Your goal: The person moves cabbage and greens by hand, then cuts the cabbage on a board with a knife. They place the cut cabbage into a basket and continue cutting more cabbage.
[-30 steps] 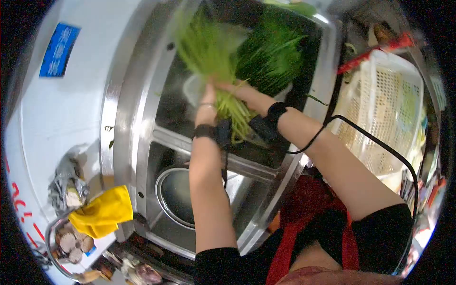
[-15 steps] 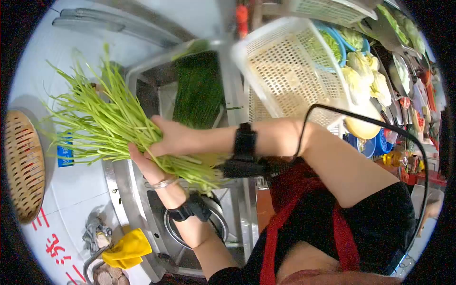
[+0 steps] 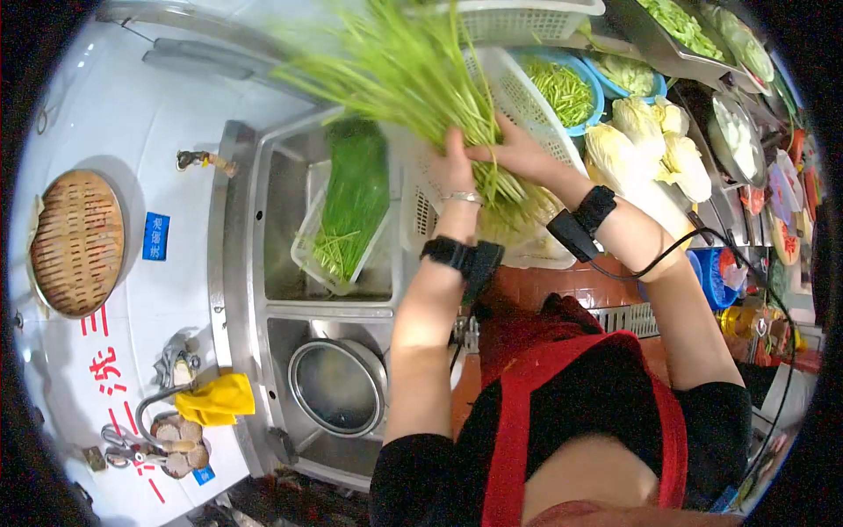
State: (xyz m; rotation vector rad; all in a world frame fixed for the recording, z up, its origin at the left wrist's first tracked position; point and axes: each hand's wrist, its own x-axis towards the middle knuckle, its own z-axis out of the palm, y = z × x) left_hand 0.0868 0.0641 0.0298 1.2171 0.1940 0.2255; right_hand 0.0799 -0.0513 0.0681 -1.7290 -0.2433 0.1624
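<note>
Both my hands are closed round a big bunch of long, thin light-green vegetable stalks (image 3: 395, 70). My left hand (image 3: 455, 167), with a bracelet at the wrist, grips from the left side. From the right, my right hand (image 3: 524, 154) wraps the bunch lower down. Its leafy upper ends are smeared by motion and fan out to the upper left. The lower ends hang over a white perforated basket (image 3: 531, 101), which the bunch partly hides. A second bunch of darker green stalks (image 3: 356, 198) lies in a white tray (image 3: 373, 246) inside the sink.
The steel sink (image 3: 281, 306) has two basins; a round metal pot (image 3: 338, 386) stands in the lower one. Blue basins (image 3: 597, 97) of cut greens and several cabbages (image 3: 650, 140) are at the right. A woven basket (image 3: 77, 241) and yellow cloth (image 3: 215, 400) are at the left.
Both my hands have carried the bunch rightward and up, from over the sink to over the white basket. The darker stalks and tray in the sink are now in fuller view.
</note>
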